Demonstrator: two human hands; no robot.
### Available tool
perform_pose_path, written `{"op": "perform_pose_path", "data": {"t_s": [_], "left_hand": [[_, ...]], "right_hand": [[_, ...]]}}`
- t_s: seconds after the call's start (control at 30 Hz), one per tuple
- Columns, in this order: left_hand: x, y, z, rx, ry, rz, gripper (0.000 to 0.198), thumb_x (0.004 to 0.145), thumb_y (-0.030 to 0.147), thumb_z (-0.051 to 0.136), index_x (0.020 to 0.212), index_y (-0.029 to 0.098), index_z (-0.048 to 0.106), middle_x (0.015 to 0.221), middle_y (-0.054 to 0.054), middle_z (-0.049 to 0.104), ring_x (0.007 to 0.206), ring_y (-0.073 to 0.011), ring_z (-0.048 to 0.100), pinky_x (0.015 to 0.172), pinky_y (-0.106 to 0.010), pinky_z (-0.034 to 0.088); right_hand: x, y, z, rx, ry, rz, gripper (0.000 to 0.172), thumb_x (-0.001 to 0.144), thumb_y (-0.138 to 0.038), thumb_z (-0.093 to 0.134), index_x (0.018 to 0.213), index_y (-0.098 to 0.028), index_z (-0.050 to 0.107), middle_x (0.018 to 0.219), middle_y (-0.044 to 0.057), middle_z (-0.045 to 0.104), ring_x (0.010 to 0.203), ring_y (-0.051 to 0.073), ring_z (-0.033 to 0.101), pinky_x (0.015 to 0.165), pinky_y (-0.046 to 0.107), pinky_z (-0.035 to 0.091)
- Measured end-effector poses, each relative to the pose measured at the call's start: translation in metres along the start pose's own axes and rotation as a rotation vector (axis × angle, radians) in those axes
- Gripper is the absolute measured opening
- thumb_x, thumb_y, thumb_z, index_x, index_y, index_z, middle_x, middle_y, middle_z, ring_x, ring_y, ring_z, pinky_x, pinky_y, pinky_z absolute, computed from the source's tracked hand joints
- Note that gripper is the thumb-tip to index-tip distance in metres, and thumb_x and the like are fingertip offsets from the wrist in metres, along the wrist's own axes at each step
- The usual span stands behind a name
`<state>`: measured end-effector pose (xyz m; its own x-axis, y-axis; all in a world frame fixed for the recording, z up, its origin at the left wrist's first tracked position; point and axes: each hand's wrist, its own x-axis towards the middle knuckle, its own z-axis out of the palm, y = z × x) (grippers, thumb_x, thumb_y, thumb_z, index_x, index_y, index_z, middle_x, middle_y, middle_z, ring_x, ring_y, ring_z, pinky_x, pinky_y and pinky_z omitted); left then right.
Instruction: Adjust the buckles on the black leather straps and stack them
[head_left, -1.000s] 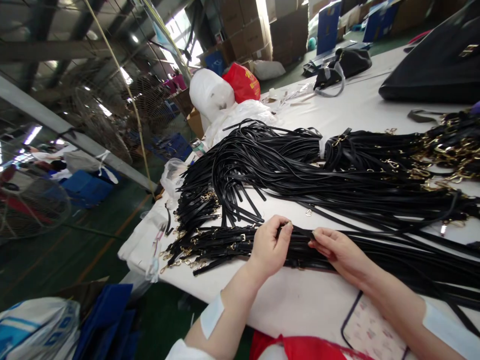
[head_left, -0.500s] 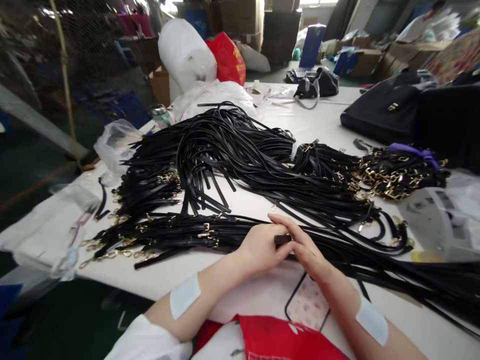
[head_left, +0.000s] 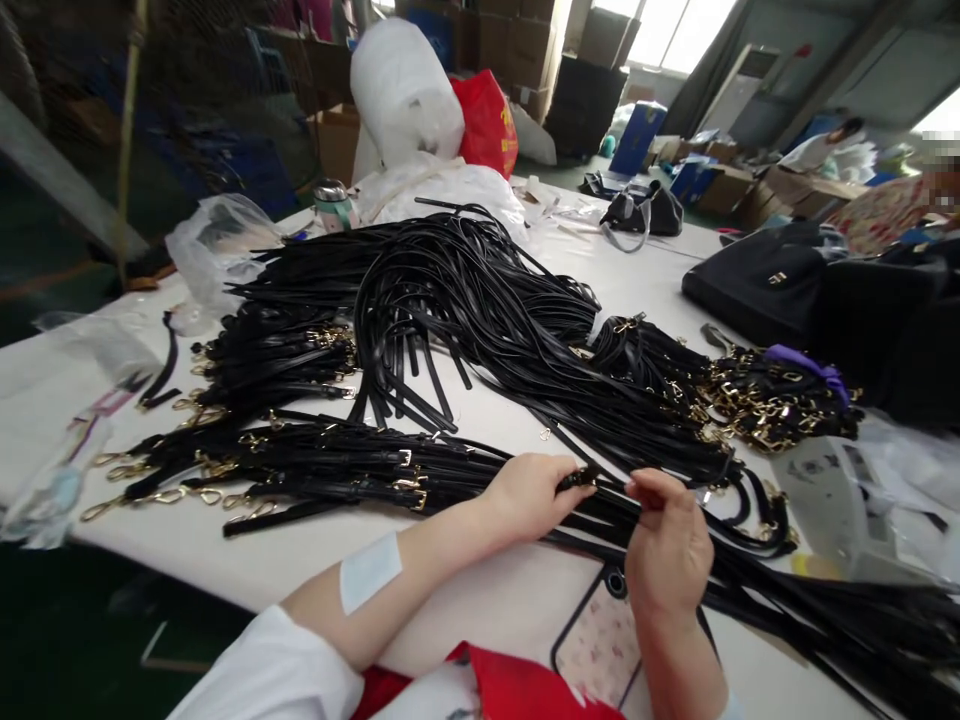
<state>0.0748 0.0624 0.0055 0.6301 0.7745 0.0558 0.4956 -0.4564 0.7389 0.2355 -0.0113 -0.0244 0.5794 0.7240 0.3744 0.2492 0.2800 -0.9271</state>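
My left hand [head_left: 534, 493] pinches a thin black leather strap [head_left: 600, 486] near the table's front edge. My right hand [head_left: 667, 545] grips the same strap a little to the right. The strap belongs to a flat row of black straps with gold clasps [head_left: 300, 470] that runs leftward from my hands. Behind it lies a big tangled heap of black straps [head_left: 480, 300]. A phone in a patterned case [head_left: 596, 650] lies under my right wrist.
A bundle of gold clasps tied with a purple band [head_left: 780, 390] sits at the right. Black handbags [head_left: 757, 280] stand behind it. White plastic bags [head_left: 217, 250], a white roll [head_left: 405, 90] and a red bag [head_left: 487, 125] crowd the far left. The white table [head_left: 225, 560] drops off at the left.
The view has swung right and down. My hands came together on the strap, then my right hand slid a little apart to the right along it.
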Motion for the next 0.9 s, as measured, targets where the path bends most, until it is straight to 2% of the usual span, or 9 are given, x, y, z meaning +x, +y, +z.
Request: {"op": "perform_pose_path", "data": {"t_s": [0.07,0.13,0.2,0.3,0.4,0.53,0.63,0.77,0.9], "left_hand": [[0.001,-0.003,-0.001,0.029,-0.003,-0.005,0.031,0.094,0.045,0.05,0.083,0.02,0.065,0.077,-0.002,0.07,0.069,-0.0169,0.063,0.063,-0.024,0.043],[0.001,-0.002,0.0,0.094,-0.028,-0.014,0.031,0.094,0.045,0.049,0.084,0.02,0.065,0.078,-0.004,0.07,0.07,-0.019,0.064,0.063,-0.026,0.044],[0.0,0.002,0.005,0.166,-0.082,-0.005,0.027,0.093,0.04,0.049,0.085,0.019,0.064,0.08,-0.006,0.071,0.072,-0.0213,0.066,0.064,-0.028,0.046],[-0.003,0.008,0.017,0.234,-0.151,0.033,0.021,0.093,0.032,0.048,0.093,0.017,0.064,0.086,-0.009,0.072,0.074,-0.0242,0.068,0.067,-0.032,0.05],[-0.004,0.01,0.025,0.236,-0.183,0.054,0.023,0.093,0.034,0.048,0.1,0.018,0.063,0.09,-0.009,0.072,0.078,-0.0253,0.069,0.069,-0.033,0.052],[-0.002,0.007,0.026,0.249,-0.221,-0.003,0.027,0.094,0.04,0.047,0.097,0.018,0.063,0.085,-0.008,0.071,0.075,-0.0249,0.068,0.067,-0.033,0.051],[-0.002,0.007,0.019,0.16,-0.199,-0.02,0.028,0.092,0.041,0.049,0.089,0.018,0.064,0.082,-0.008,0.071,0.071,-0.0223,0.065,0.063,-0.03,0.048],[-0.001,0.006,0.009,-0.097,-0.201,0.013,0.015,0.085,0.027,0.053,0.084,0.018,0.065,0.077,-0.003,0.069,0.067,-0.0169,0.061,0.061,-0.025,0.044],[0.001,0.003,0.005,-0.199,-0.225,0.0,0.018,0.084,0.022,0.048,0.088,0.019,0.066,0.082,-0.001,0.069,0.072,-0.0157,0.059,0.064,-0.024,0.043]], "right_hand": [[-0.002,0.001,-0.004,0.017,-0.044,0.002,0.036,0.1,-0.041,0.038,0.102,-0.021,0.069,0.093,0.005,0.062,0.077,0.017,0.057,0.073,0.034,0.047],[-0.005,0.0,-0.005,-0.077,-0.209,-0.041,0.036,0.096,-0.043,0.048,0.122,-0.023,0.063,0.092,0.005,0.06,0.077,0.018,0.055,0.072,0.035,0.047],[-0.008,-0.002,-0.003,-0.259,-0.379,-0.11,0.048,0.089,-0.039,0.061,0.134,-0.023,0.057,0.091,0.005,0.06,0.076,0.019,0.054,0.071,0.036,0.046],[-0.011,-0.005,0.0,-0.426,-0.452,-0.186,0.033,0.093,-0.026,0.056,0.124,-0.026,0.065,0.088,0.005,0.063,0.076,0.02,0.057,0.07,0.035,0.046],[-0.014,-0.007,-0.003,-0.386,-0.386,-0.205,0.031,0.097,-0.021,0.045,0.117,-0.027,0.068,0.087,0.005,0.065,0.078,0.02,0.059,0.07,0.035,0.046],[-0.017,-0.009,-0.009,-0.326,-0.139,-0.239,0.028,0.098,-0.029,0.047,0.111,-0.026,0.071,0.09,0.005,0.063,0.078,0.019,0.056,0.071,0.035,0.044],[-0.012,-0.007,-0.008,-0.18,-0.009,-0.043,0.032,0.099,-0.04,0.046,0.102,-0.022,0.072,0.082,0.004,0.061,0.066,0.015,0.053,0.063,0.031,0.041],[-0.003,-0.001,-0.003,0.098,0.025,0.28,0.038,0.094,-0.051,0.051,0.096,-0.018,0.069,0.071,0.001,0.06,0.056,0.012,0.053,0.056,0.027,0.041],[0.001,0.0,-0.002,0.207,0.026,0.347,0.036,0.092,-0.051,0.055,0.092,-0.017,0.068,0.07,0.001,0.065,0.058,0.013,0.059,0.058,0.026,0.045]]}}
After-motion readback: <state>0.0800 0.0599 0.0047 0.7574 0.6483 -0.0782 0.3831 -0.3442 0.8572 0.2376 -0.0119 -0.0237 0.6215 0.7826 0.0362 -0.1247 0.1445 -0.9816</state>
